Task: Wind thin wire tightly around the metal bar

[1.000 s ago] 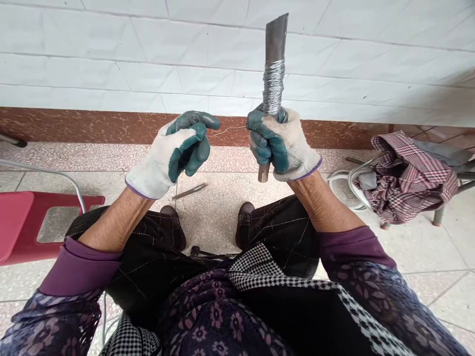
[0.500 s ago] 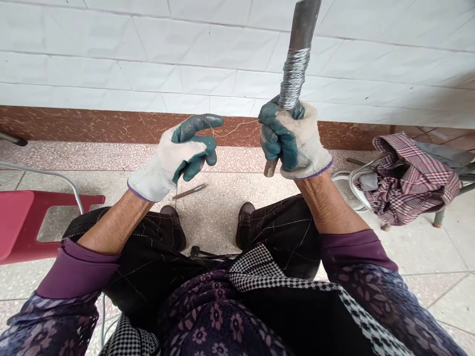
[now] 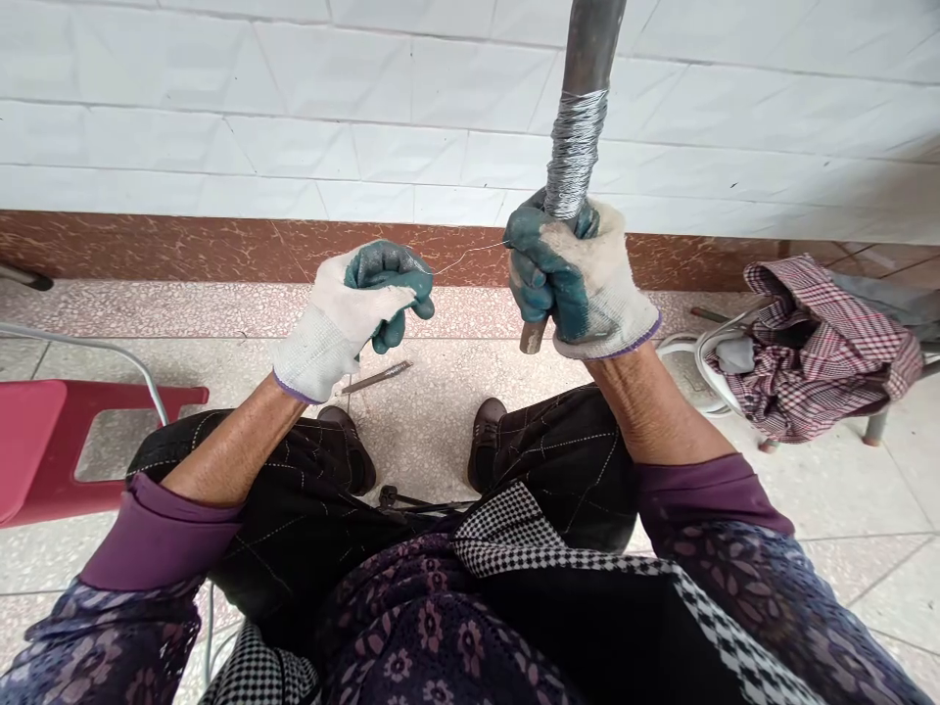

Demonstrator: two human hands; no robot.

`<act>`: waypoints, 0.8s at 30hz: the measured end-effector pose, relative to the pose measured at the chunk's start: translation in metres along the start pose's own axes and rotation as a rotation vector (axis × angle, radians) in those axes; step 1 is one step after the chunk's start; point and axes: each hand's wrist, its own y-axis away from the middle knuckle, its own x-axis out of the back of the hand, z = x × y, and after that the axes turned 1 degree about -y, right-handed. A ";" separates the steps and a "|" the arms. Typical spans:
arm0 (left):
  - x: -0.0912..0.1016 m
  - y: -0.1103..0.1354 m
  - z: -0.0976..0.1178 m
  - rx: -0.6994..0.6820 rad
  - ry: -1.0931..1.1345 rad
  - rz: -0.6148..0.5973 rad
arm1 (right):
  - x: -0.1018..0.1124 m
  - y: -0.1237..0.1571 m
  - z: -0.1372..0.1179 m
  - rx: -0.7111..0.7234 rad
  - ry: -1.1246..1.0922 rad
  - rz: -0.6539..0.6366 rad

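Note:
My right hand (image 3: 577, 279), in a white glove with a green palm, is closed round a grey metal pipe (image 3: 591, 44) held nearly upright. A tight coil of thin silver wire (image 3: 573, 157) is wound on the pipe just above my fist. A single strand of wire (image 3: 466, 257) runs from the coil's base leftward to my left hand (image 3: 363, 304), which wears the same kind of glove and is curled round the strand's end. Both hands are raised above my knees.
A metal rod (image 3: 376, 377) lies on the speckled floor between my shoes. A red plastic stool (image 3: 44, 446) stands at the left. At the right, a checked cloth (image 3: 822, 348) is heaped on a chair frame beside white tubing (image 3: 697, 357). A tiled wall is ahead.
The pipe rose and tilted right, so its top left the view. My left hand moved right and down a little and its fingers curled tighter on the strand.

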 end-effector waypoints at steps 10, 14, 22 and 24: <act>0.004 -0.005 -0.007 -0.105 0.079 0.079 | -0.003 0.002 0.002 0.101 0.010 -0.039; 0.005 -0.007 -0.008 -0.079 0.087 0.157 | -0.001 -0.001 0.005 0.035 0.049 0.033; 0.015 -0.004 -0.006 0.032 0.311 -0.048 | 0.001 -0.003 0.006 -0.037 0.021 0.013; 0.017 -0.004 -0.005 0.049 0.382 -0.109 | 0.001 -0.004 0.007 -0.027 0.018 0.013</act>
